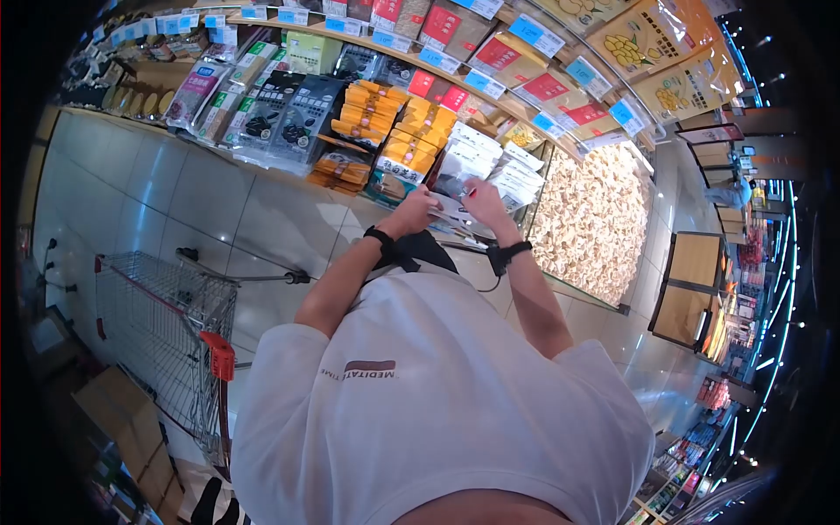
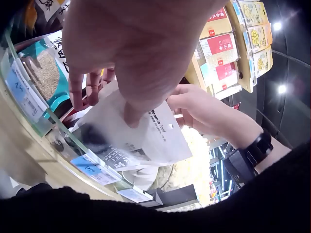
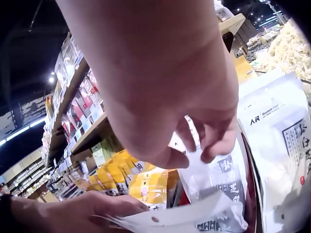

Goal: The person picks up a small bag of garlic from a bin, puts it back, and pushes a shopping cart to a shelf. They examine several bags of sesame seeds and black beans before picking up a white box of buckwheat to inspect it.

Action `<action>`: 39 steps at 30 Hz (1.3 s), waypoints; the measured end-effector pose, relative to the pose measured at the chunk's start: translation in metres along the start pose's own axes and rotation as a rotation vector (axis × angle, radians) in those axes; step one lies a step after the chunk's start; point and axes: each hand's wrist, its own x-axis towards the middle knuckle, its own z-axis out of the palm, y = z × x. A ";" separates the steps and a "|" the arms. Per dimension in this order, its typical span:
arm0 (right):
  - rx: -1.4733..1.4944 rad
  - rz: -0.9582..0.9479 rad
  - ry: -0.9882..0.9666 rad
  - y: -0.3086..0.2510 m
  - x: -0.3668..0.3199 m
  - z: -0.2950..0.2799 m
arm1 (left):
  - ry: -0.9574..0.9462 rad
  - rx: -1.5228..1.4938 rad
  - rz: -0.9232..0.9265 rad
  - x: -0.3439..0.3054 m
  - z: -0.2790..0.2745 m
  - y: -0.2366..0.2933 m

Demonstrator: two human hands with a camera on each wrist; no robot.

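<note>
My left hand (image 2: 131, 53) grips a white food pouch (image 2: 163, 145) printed "Renmin Food", its thumb pressed on the printed face. In the right wrist view, that left hand (image 3: 104, 206) is low on the left, at the edge of the tilted pouch. Over the shelf bin, my right hand (image 3: 209, 121) hangs with thumb and fingers apart, fingertips right at the upper part of another white pouch (image 3: 216, 182) with dark lettering. More white pouches (image 3: 282, 141) stand to its right. In the head view, the left hand (image 1: 416, 213) and right hand (image 1: 486, 206) are close together.
Orange-yellow packets (image 1: 411, 140) fill the bins to the left, beside dark grey bags (image 1: 302, 118). A large bin of pale dried pieces (image 1: 586, 219) is on the right. Price tags (image 2: 92, 167) line the shelf's front edge. A shopping cart (image 1: 175, 297) stands behind on the left.
</note>
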 end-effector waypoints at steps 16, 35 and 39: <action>-0.232 -0.032 0.020 0.000 -0.003 0.019 | 0.273 0.037 -0.005 0.002 -0.016 0.025; -0.080 0.103 0.082 0.017 0.056 0.002 | -0.080 0.055 -0.012 0.005 -0.012 0.013; -0.044 0.167 0.151 0.016 0.057 0.009 | -0.070 -0.011 -0.075 0.001 -0.012 0.016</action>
